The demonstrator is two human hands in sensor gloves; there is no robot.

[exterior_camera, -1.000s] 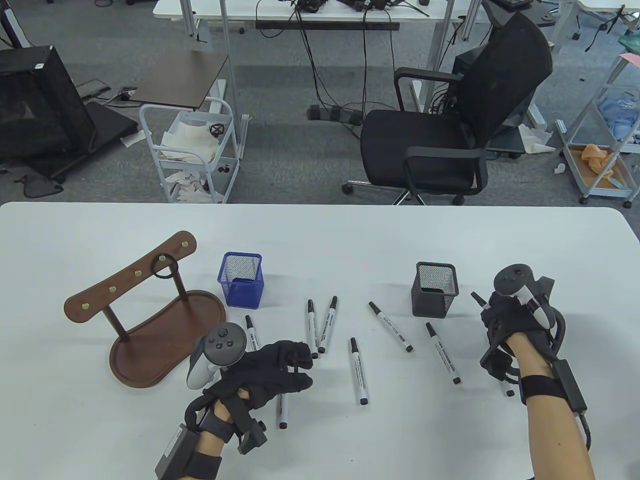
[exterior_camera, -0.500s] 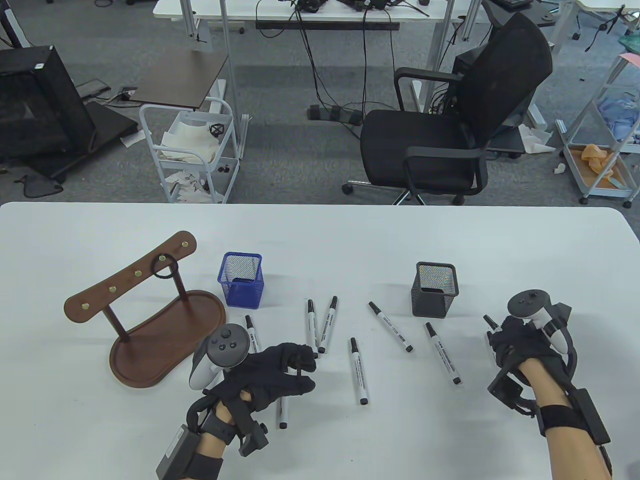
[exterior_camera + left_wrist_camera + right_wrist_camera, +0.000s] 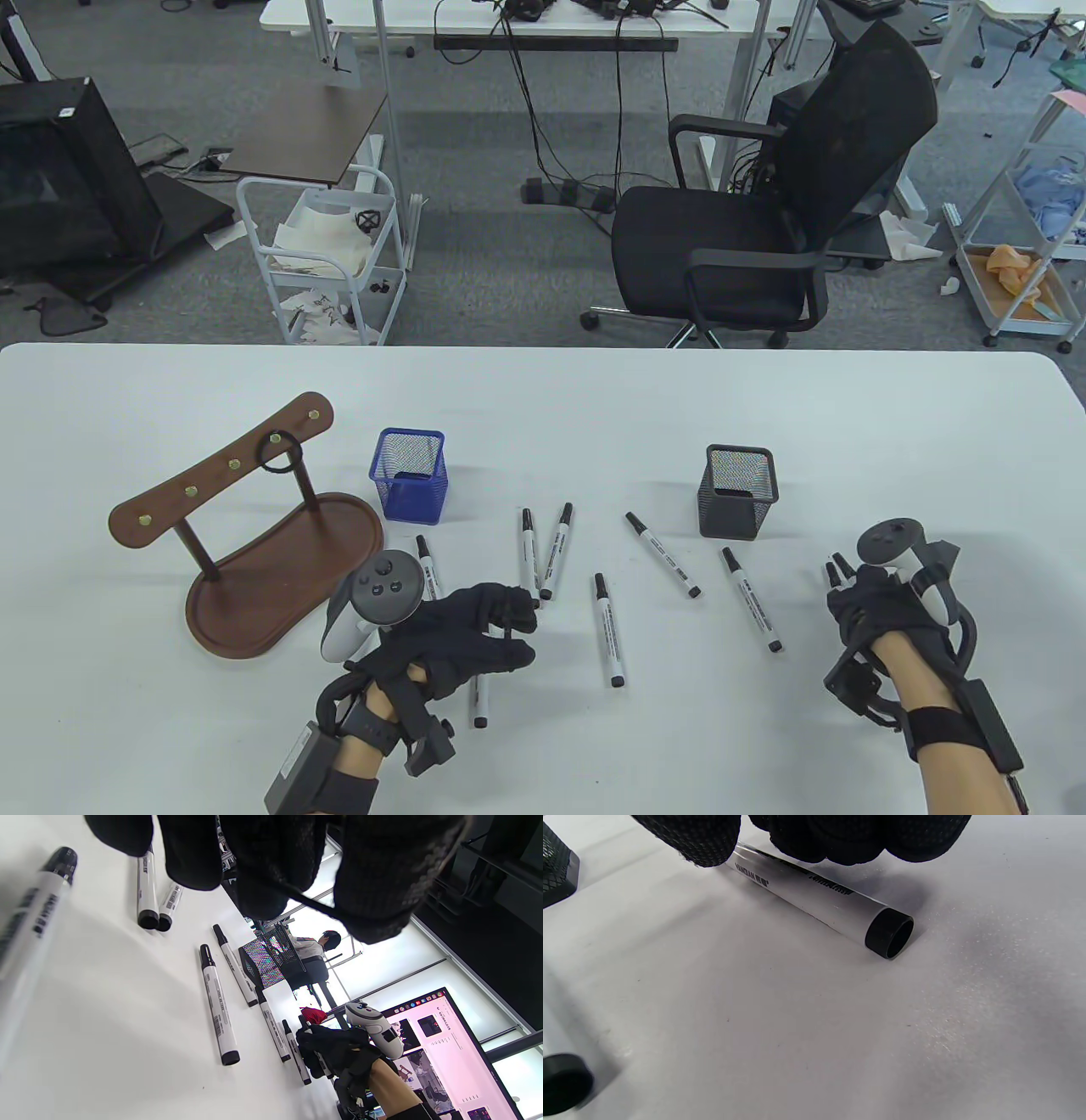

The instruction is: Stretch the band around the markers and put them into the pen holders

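Nearest, the left hand (image 3: 475, 624) pinches a thin black band (image 3: 305, 899) stretched between its curled fingers, above loose markers (image 3: 608, 628) on the bench (image 3: 543, 390). The right hand (image 3: 878, 607) is clenched round markers (image 3: 836, 573) whose black tips stick out past its fingers; from the wrist view one barrel (image 3: 818, 895) lies at the bench under the fingertips. Farther off stand the blue holder (image 3: 410, 484) and black holder (image 3: 737, 491), both seemingly empty; I judge the taut band could snap off the fingers, or the smooth barrels fan and slip before it goes round.
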